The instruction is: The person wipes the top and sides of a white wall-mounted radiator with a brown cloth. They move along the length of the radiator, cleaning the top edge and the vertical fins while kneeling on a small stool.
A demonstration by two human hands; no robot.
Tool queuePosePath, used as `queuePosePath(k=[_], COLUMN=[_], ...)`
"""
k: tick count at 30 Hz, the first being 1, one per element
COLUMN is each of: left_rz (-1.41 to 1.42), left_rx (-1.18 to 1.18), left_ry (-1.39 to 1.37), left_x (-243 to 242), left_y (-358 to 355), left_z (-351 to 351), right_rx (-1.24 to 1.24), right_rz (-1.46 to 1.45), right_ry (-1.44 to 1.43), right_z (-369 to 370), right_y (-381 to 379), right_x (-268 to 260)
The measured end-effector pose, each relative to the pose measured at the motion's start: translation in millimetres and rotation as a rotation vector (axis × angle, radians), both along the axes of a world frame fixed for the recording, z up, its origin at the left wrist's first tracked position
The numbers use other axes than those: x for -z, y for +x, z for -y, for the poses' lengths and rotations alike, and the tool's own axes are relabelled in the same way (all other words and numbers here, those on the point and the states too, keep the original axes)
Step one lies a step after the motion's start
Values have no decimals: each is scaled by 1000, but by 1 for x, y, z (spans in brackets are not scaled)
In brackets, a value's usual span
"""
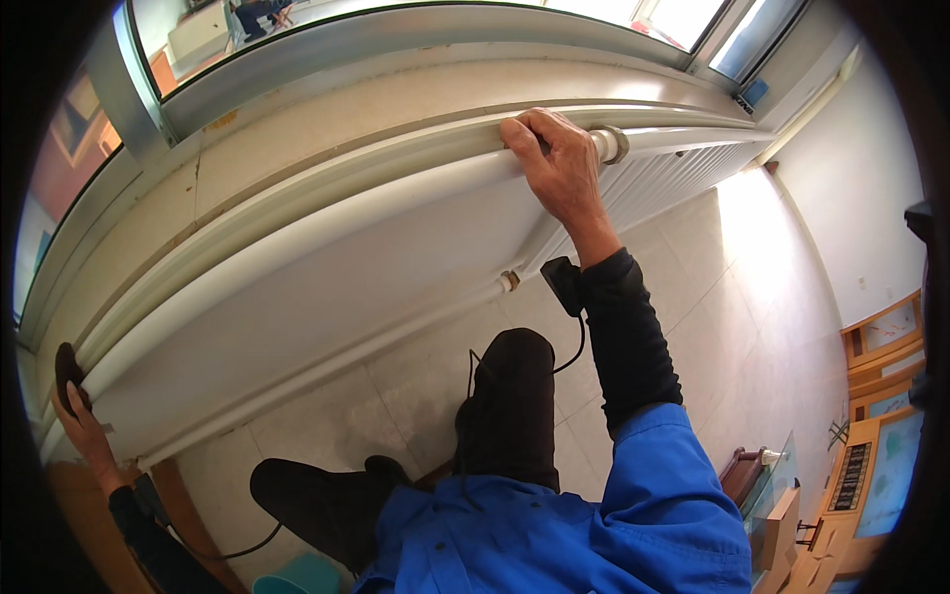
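A white heating pipe (297,230) runs along the wall below the window sill. My right hand (557,160) grips its right end, thumb and fingers over the top, just left of a metal pipe union (616,145). At the far left my left hand (85,431) presses a dark brown cloth or pad (68,375) around the same pipe's other end; the material of this dark thing is hard to tell. A lower white pipe (334,356) with a brass-coloured union (510,280) runs near the floor.
A white finned radiator (683,178) continues to the right. Above lie the sill (297,111) and a sliding window frame. A turquoise bucket (297,575) stands at the bottom. Cables hang from devices on both forearms. A glass table (772,468) and wooden furniture are at the right.
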State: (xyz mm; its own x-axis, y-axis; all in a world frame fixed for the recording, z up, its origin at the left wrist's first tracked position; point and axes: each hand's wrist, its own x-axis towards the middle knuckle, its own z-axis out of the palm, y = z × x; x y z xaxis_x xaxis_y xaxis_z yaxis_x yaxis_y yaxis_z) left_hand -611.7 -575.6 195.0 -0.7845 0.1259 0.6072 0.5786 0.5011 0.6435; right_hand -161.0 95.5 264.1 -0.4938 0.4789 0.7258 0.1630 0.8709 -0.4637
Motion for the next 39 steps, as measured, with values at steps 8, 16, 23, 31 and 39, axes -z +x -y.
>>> queuePosePath(k=[8,16,23,31,39], left_rz=[-168,-190,-445,-450,-595], left_rx=[-164,92,210,195,108], left_ry=[-134,-205,-377,-395,-300], left_x=[-6,-25,-38,-53,-88], left_y=[7,77,160,183,178], left_z=[-11,-98,-222,-239,-244], right_rx=[59,66,72,84,104], right_rz=[-16,-9,-12,-14,9], right_ry=[360,373,384,398,398], right_z=[-2,1,3,4,4], right_y=[-10,-9,-11,-12,-11], right_x=[10,12,12,11,14])
